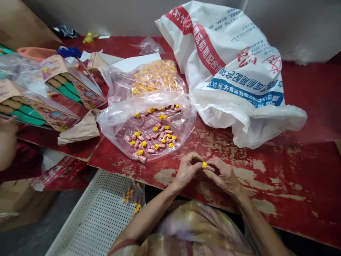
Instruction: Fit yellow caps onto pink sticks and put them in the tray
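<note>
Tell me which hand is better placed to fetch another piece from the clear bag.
Probably left. The left hand lies nearer the clear bag; the right hand sits farther away, and both pinch the yellow cap.

My left hand (187, 169) and right hand (223, 175) meet at the near centre, fingertips touching. Both sets of fingers are curled inward in a pinch. My forearms are bare and converge from the near edge, elbows bent, wrists slightly raised.
</note>
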Available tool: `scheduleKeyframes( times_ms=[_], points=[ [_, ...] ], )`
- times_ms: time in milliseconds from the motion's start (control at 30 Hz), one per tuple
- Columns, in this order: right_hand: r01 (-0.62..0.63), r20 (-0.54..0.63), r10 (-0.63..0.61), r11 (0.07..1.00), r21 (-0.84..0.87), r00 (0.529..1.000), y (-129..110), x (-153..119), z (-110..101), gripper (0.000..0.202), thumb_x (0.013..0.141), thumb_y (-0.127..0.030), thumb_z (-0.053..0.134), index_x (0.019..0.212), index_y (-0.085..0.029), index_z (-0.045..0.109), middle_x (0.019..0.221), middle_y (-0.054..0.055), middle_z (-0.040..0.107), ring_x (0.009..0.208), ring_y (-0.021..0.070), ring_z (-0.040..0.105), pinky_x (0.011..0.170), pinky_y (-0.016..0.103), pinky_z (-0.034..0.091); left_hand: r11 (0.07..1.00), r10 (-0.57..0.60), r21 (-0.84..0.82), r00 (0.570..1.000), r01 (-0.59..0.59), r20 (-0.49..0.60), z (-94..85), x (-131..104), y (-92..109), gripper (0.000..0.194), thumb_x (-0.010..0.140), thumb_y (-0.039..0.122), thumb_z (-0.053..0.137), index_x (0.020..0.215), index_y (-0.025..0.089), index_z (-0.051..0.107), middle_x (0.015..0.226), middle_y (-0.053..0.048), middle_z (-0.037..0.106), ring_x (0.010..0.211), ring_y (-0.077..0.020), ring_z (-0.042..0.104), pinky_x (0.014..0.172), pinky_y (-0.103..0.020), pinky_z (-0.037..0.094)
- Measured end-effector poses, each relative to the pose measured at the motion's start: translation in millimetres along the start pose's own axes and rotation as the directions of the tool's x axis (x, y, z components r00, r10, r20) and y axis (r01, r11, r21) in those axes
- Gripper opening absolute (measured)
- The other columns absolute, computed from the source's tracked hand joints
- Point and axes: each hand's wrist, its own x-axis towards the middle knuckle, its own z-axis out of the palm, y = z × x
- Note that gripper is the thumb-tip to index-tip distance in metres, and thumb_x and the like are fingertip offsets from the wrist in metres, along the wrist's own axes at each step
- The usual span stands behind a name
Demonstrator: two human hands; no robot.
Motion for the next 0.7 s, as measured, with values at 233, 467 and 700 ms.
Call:
scheduleKeyframes(
  times_ms=[233, 467, 700],
  points=[
    [-0.039, 0.226, 0.146, 0.907, -0.42, 0.963, -7, 1, -8, 0.015, 0.091, -0.029, 0.048, 0.092, -0.018, 0.058, 0.082, 0.004, 0.06, 0.065, 0.0131, 0.058, 0.057, 0.023, 0.041, 0.889, 0.196, 0.406, 0.977, -0.214, 0.085, -1.5, -5, -9, 0.027, 0.066, 0.004, 0.045, 0.074, 0.018, 0.067, 0.073, -0.002, 0.062, 0.072, -0.014, 0.056, 0.071, -0.025, 0.045],
    [0.195, 0.449, 0.4, 0.533, -0.823, 0.799, -4, 20, -6, 0.029, 0.079, 0.002, 0.042, 0.077, -0.014, 0.066, 0.074, 0.011, 0.064, 0.059, 0.0238, 0.064, 0.049, 0.029, 0.043, 0.791, 0.323, 0.548, 0.946, -0.271, 0.001, -14.6, -10, -11, 0.033, 0.072, 0.004, 0.043, 0.088, 0.018, 0.068, 0.077, -0.004, 0.061, 0.075, -0.0153, 0.057, 0.073, -0.027, 0.045],
    [0.165, 0.374, 0.408, 0.461, -0.872, 0.833, -5, 21, 8, 0.029, 0.079, 0.004, 0.038, 0.077, -0.011, 0.062, 0.07, 0.011, 0.063, 0.053, 0.021, 0.063, 0.041, 0.024, 0.041, 0.895, 0.303, 0.407, 0.918, -0.182, -0.256, -22.1, -13, -16, 0.03, 0.079, 0.009, 0.044, 0.097, 0.02, 0.064, 0.083, -0.003, 0.06, 0.077, -0.0139, 0.056, 0.073, -0.026, 0.046]
  ],
)
